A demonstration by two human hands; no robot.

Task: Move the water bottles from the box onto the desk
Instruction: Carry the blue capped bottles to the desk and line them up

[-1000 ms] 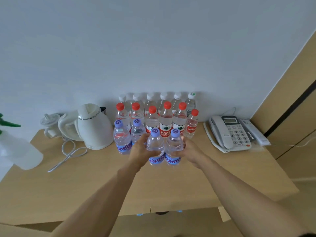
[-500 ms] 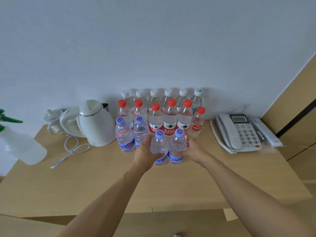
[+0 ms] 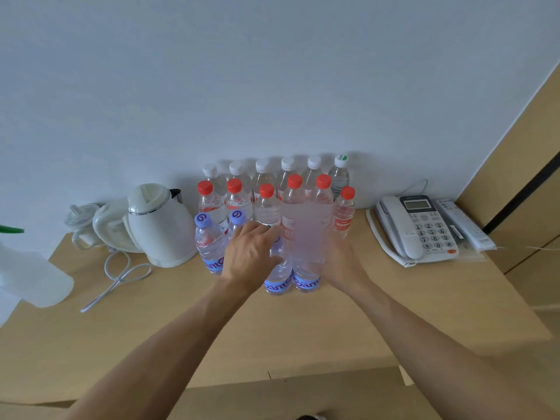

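On the bench (image 3: 303, 328): six white-capped bottles (image 3: 263, 174), six red-capped bottles (image 3: 266, 204), four purple-capped bottles (image 3: 209, 247), one kettle (image 3: 160, 225), one telephone (image 3: 421, 228).

Office: desk phone (image 3: 419, 227), electric kettle (image 3: 157, 224)
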